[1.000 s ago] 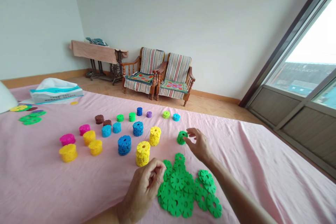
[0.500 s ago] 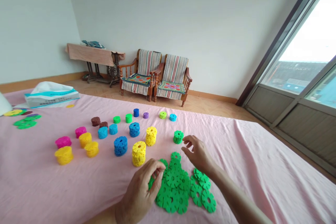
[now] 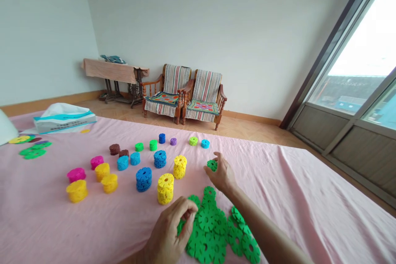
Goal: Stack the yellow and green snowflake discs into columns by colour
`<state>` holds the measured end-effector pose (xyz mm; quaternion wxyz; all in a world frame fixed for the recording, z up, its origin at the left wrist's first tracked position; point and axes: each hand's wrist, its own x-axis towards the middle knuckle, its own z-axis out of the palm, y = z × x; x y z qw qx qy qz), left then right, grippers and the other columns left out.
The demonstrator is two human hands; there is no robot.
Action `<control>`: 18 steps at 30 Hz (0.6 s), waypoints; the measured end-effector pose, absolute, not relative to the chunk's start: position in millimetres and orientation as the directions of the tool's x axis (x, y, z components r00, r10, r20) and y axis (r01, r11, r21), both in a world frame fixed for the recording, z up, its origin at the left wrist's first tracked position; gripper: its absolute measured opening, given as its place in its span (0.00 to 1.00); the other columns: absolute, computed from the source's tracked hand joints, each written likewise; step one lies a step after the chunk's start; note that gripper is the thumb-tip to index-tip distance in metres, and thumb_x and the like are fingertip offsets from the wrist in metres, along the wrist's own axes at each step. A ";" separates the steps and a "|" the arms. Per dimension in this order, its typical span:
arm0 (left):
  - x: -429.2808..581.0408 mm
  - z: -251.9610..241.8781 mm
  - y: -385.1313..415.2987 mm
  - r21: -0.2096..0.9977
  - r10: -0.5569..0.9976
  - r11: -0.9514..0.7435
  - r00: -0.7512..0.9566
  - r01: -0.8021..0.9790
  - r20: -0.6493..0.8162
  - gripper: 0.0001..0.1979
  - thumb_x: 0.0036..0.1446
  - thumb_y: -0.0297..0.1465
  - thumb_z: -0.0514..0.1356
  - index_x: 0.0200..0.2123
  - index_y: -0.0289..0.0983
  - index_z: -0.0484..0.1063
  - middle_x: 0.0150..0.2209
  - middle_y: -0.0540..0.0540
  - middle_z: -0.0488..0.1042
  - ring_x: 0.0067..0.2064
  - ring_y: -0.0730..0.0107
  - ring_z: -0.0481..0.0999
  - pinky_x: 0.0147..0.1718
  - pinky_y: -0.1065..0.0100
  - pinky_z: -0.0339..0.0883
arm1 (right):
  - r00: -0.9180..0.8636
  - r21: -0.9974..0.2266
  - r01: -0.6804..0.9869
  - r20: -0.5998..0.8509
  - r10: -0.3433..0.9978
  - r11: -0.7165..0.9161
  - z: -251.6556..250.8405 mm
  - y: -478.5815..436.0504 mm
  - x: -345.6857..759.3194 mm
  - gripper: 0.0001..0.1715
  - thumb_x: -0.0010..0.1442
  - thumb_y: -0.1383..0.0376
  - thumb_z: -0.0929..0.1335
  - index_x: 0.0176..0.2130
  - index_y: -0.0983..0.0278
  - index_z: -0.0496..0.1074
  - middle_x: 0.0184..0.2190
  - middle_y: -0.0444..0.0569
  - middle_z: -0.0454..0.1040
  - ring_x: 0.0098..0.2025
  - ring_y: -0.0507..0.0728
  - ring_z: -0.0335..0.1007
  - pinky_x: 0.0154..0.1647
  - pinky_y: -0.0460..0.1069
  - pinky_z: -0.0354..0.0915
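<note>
On my feed, the person's body shows only as a bare left hand (image 3: 168, 231) and a bare right hand (image 3: 221, 175) above the pink cotton bedsheet (image 3: 55, 222). A long, slim bare right forearm (image 3: 266, 225) runs to the sheet's lower edge, and the fingers look slender, with no sleeve in view.

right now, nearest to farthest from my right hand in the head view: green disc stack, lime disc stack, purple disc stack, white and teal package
1. Green plastic disc stack, at the right hand
2. Lime plastic disc stack, ahead and leftward
3. Purple plastic disc stack, farther left
4. White and teal package, far left
</note>
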<state>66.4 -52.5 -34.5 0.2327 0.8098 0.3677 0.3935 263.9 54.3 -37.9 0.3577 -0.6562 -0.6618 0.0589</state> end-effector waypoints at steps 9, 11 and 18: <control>67.6 -30.0 -52.8 0.663 0.777 -0.625 0.412 0.412 0.477 0.07 0.62 0.26 0.49 0.33 0.39 0.65 0.29 0.50 0.68 0.32 0.72 0.71 0.33 0.73 0.64 | 0.130 -0.553 0.826 0.380 0.916 0.113 -40.7 54.8 268.6 0.27 0.52 0.60 0.67 0.51 0.66 0.62 0.40 0.54 0.74 0.41 0.60 0.71 0.44 0.54 0.64; 67.4 -31.0 -53.1 0.656 0.776 -0.627 0.406 0.419 0.483 0.07 0.61 0.25 0.50 0.33 0.39 0.65 0.29 0.50 0.68 0.31 0.72 0.71 0.33 0.73 0.65 | 0.132 -0.559 0.820 0.396 0.909 0.125 -39.9 54.7 268.8 0.27 0.52 0.60 0.67 0.51 0.66 0.62 0.40 0.54 0.74 0.41 0.60 0.71 0.43 0.54 0.65; 67.3 -24.3 -57.1 0.600 0.747 -0.664 0.443 0.447 0.497 0.12 0.60 0.25 0.52 0.46 0.40 0.67 0.43 0.44 0.72 0.46 0.66 0.72 0.47 0.67 0.67 | 0.016 -0.635 0.728 0.391 0.920 0.257 -16.6 31.0 282.5 0.08 0.55 0.63 0.64 0.34 0.64 0.71 0.30 0.48 0.75 0.32 0.55 0.71 0.34 0.48 0.66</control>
